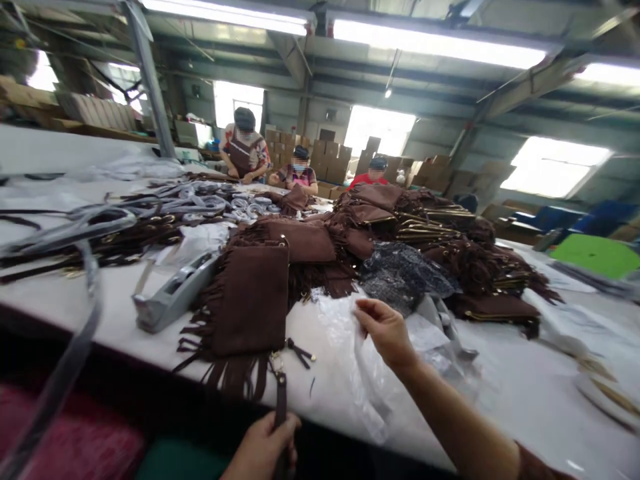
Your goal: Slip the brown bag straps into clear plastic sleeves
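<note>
At the table's front edge my left hand (267,445) is closed around a brown strap (281,393) with a gold clasp at its upper end. The clasp lies beside the lower corner of a brown fringed bag (253,300), which rests flat on the table; whether it is hooked on, I cannot tell. My right hand (385,330) pinches crumpled clear plastic (365,373) that hangs down onto the tabletop. A small dark tassel or zip pull (301,353) sticks out from the bag's corner.
A grey tape dispenser (173,293) stands left of the bag. Behind it are plastic-wrapped straps (100,223). Brown bags (425,220) are heaped at centre and right, near black bubble wrap (400,270). Several people (245,150) are across the table.
</note>
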